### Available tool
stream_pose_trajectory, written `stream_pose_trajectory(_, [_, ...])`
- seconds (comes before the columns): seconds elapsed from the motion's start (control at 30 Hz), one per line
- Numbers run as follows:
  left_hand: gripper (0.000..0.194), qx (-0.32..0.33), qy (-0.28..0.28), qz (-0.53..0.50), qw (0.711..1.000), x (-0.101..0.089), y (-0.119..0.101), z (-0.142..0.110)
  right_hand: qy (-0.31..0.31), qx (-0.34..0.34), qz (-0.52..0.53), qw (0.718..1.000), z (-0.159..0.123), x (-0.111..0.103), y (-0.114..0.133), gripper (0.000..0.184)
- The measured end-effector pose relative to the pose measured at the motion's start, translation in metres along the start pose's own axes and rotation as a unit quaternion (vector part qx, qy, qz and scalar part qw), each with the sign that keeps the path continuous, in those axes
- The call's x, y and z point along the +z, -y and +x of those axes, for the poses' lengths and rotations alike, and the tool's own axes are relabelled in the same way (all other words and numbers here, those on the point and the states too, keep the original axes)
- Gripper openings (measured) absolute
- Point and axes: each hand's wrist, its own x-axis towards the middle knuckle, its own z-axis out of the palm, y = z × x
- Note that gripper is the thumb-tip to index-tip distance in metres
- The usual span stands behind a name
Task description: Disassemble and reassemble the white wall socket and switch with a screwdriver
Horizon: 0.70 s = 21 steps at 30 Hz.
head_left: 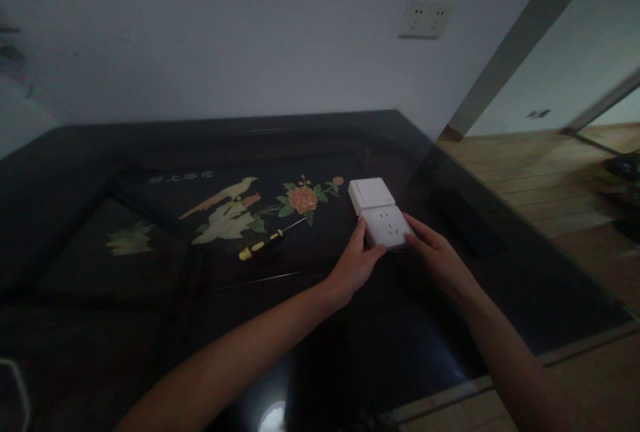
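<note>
Left hand (pixel 357 255) and right hand (pixel 431 244) grip white socket (pixel 388 226) from opposite sides, likely for even hold; socket over dark table (pixel 310 135), just beside white switch box (pixel 373 193); screwdriver (pixel 264 244) lies leftward, seemingly clear of both hands.

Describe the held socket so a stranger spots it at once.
Over the dark table, look right of the screwdriver. The white socket is held between the left hand and the right hand, just nearer than a plain white block; its slotted face sets it apart.

2 bare hands (pixel 355 264), 2 bare forearms (pixel 255 345)
</note>
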Motion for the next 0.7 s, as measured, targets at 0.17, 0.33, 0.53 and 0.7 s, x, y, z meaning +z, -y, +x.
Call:
stream_pose_trajectory(0.17, [0.063,0.081,-0.011,0.216,0.973,-0.045,-0.024,-0.015,-0.013,-0.012,-0.014,1.000,0.002,0.001,-0.005,0.053])
stream_pose_trajectory(0.33, [0.030,0.058,-0.100,0.427,0.897,-0.136,-0.053,-0.038,-0.023,-0.022,-0.049,0.998,-0.001,0.002,-0.001,0.052])
stream_pose_trajectory(0.53, [0.019,-0.010,-0.111,0.554,0.825,-0.172,-0.048,-0.051,-0.033,-0.038,-0.099,0.994,-0.004,0.008,0.006,0.055])
stream_pose_trajectory(0.7, [0.029,-0.010,-0.079,0.571,0.817,-0.159,-0.046,-0.044,-0.044,-0.065,-0.129,0.989,-0.003,0.010,0.005,0.055])
